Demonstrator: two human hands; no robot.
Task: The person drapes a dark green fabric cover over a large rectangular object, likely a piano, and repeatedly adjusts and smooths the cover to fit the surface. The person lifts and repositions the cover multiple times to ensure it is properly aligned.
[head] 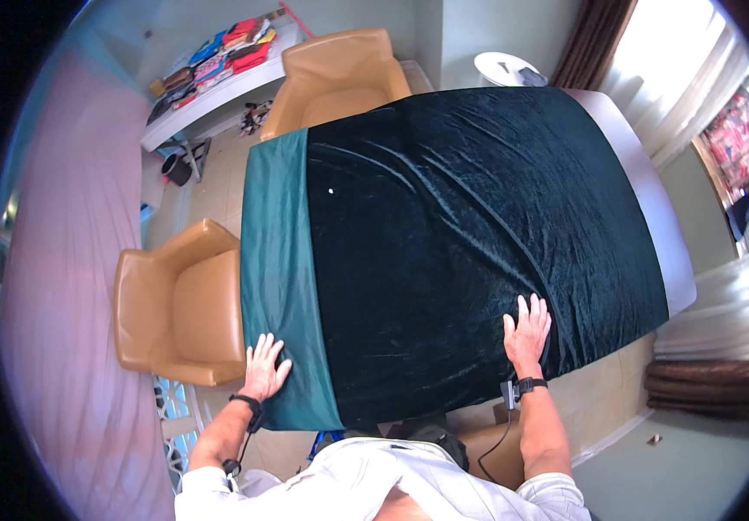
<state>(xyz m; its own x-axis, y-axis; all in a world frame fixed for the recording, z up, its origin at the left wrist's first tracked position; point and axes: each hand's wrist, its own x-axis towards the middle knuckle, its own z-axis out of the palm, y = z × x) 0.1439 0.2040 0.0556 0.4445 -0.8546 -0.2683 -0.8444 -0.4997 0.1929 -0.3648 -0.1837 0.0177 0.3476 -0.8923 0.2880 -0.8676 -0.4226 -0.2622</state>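
A dark green velvet cloth (413,260) covers most of a table before me, with long wrinkles running across its middle and right. Along the left end lies a smooth, lighter green fabric band (280,260). My left hand (267,368) rests flat on that band near its lower left edge, fingers spread. Palm down, my right hand (528,329) touches the velvet beside a long fold, holding nothing. Both wrists wear black straps with cables. A white surface (641,189) shows beyond the cloth at the right end. One small white speck (331,191) lies on the velvet.
Tan leather armchairs stand left of the table (208,299) and behind it (342,78). Folded clothes (231,55) lie on a white side table (218,98), near a black bin (176,169). A round white table (501,64) stands at the back; curtains (706,325) hang right.
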